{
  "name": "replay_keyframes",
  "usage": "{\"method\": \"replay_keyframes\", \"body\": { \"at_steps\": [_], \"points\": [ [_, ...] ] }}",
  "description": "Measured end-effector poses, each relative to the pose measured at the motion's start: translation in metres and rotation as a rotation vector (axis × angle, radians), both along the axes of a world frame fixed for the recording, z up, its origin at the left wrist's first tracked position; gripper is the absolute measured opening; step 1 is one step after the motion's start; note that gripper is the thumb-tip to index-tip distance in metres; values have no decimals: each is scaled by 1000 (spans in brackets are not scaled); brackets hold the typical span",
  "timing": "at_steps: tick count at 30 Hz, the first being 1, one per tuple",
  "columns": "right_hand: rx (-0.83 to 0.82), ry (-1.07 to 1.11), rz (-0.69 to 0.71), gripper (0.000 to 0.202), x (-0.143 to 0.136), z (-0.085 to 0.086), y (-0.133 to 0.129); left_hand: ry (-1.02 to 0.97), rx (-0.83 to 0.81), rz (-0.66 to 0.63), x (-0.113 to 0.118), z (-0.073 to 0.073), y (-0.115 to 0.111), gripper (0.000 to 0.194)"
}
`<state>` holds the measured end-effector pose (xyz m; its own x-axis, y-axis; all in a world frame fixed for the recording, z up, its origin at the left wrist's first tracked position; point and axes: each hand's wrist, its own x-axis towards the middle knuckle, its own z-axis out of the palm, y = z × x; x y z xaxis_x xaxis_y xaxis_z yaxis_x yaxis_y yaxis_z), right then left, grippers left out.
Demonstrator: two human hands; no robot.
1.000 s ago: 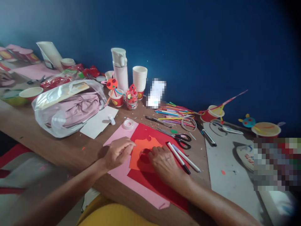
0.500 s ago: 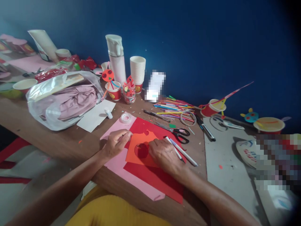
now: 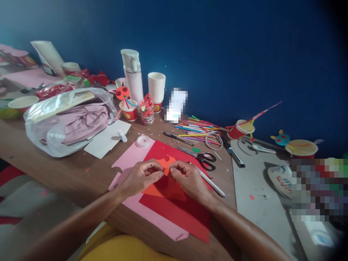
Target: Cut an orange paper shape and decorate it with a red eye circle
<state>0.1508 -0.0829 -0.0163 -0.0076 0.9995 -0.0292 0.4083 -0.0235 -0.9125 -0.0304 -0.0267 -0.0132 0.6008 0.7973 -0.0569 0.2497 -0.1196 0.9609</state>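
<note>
My left hand (image 3: 146,175) and my right hand (image 3: 187,177) meet over a sheet of orange paper (image 3: 153,189) with a notched far edge. Both hands are closed, thumb against fingers, with fingertips nearly touching. Orange shows between the fingertips, but I cannot tell whether they grip this sheet or some small piece. Beneath the orange sheet lie red paper (image 3: 187,217) and pink paper (image 3: 136,207). A white pen (image 3: 212,182) rests beside my right hand. Black-handled scissors (image 3: 205,159) lie just beyond it.
Colored sticks (image 3: 198,128), a tape roll (image 3: 143,141), and a black marker (image 3: 235,154) lie farther back. A plastic bag (image 3: 40,134) holding pink cloth stands left. A white flask (image 3: 133,79), stacked paper cups (image 3: 157,87) and a jar (image 3: 147,114) stand near the blue wall.
My right hand has lifted off the orange paper's right side and turned toward my left. My left hand has moved right, bringing the fingertips together. The view has shifted slightly.
</note>
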Motion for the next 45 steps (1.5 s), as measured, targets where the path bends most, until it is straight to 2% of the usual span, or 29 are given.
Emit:
{"method": "replay_keyframes", "body": {
  "at_steps": [6, 10, 12, 14, 15, 16, 17, 19, 22, 25, 31, 36, 41, 45],
  "points": [
    [18, 15, 9, 19, -4, 8, -2, -19, 22, -20, 4, 6, -2, 15],
    [107, -162, 56, 17, -3, 10, -5, 50, 101, -9, 6, 9, -4, 13],
    [99, -292, 97, 19, 2, 9, -3, 72, 175, -1, 0, 9, -2, 16],
    [60, -401, 129, 21, 10, 9, 1, 95, 257, 104, -15, 10, 5, 18],
    [43, -443, 141, 22, 14, 8, 4, 133, 285, 233, -24, 11, 10, 16],
    [32, -479, 149, 23, 19, 8, 7, 165, 303, 438, -34, 12, 16, 15],
    [23, -512, 155, 23, 23, 7, 9, 184, 310, 550, -45, 13, 22, 16],
    [6, -594, 167, 23, 28, 7, 13, 197, 328, 701, -62, 15, 33, 15],
    [-19, -717, 185, 24, 30, 7, 15, 214, 350, 824, -75, 15, 47, 15],
    [-43, -816, 198, 24, 27, 6, 14, 245, 374, 835, -74, 11, 56, 27],
    [-45, -927, 175, 19, 23, 1, 13, 321, 415, 762, -67, 0, 69, 48],
    [-24, -958, 143, 21, 26, 1, 15, 362, 401, 697, -71, -10, 79, 41],
    [27, -950, 100, 24, 30, 2, 15, 395, 405, 752, -71, -24, 91, 33],
    [57, -930, 86, 24, 31, 0, 14, 402, 395, 755, -69, -24, 94, 33]
  ]
}}
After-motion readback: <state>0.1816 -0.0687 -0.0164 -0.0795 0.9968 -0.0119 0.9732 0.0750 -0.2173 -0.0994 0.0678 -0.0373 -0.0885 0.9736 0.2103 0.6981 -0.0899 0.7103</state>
